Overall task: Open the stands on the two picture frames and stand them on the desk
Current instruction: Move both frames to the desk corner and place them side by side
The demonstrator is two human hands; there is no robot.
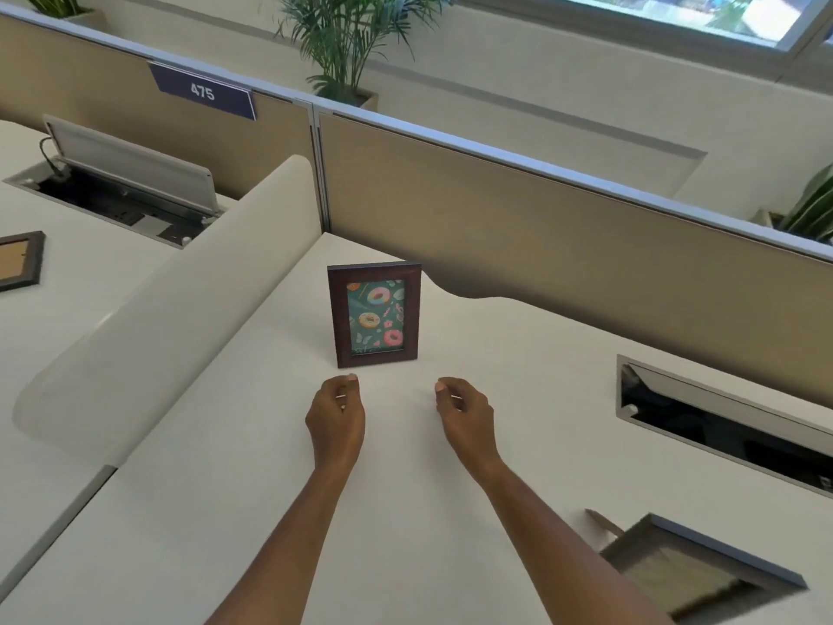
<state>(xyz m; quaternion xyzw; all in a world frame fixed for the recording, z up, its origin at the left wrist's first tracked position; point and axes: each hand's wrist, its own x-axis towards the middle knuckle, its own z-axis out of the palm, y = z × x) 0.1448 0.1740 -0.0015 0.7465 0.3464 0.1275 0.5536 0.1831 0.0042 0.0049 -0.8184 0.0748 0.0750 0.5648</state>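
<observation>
Picture frame (375, 314), dark brown with a doughnut print, stands upright on the white desk (315, 512) in the head view, near the tan partition (541, 227) at the back and facing the person. Its stand is hidden behind it, but since it stands on its own the stand is judged to be open.

Both hands hover just in front of it, well apart from each other and touching nothing. The left hand (337, 415) sits below the frame's left corner with fingers loosely curled and empty; the right hand (462, 410) is off to the right, also loosely curled and empty.

A second frame (703, 570), grey with a blue edge, lies at the lower right of the same desk, blurred, apparently face down with a strut (601, 521) poking out at its top left; whether that stand is fully open cannot be told.

A third, dark frame (20, 260) lies flat on the neighbouring desk at the far left.

So roughly half is done: one frame is up, and the grey one remains to be stood.
</observation>
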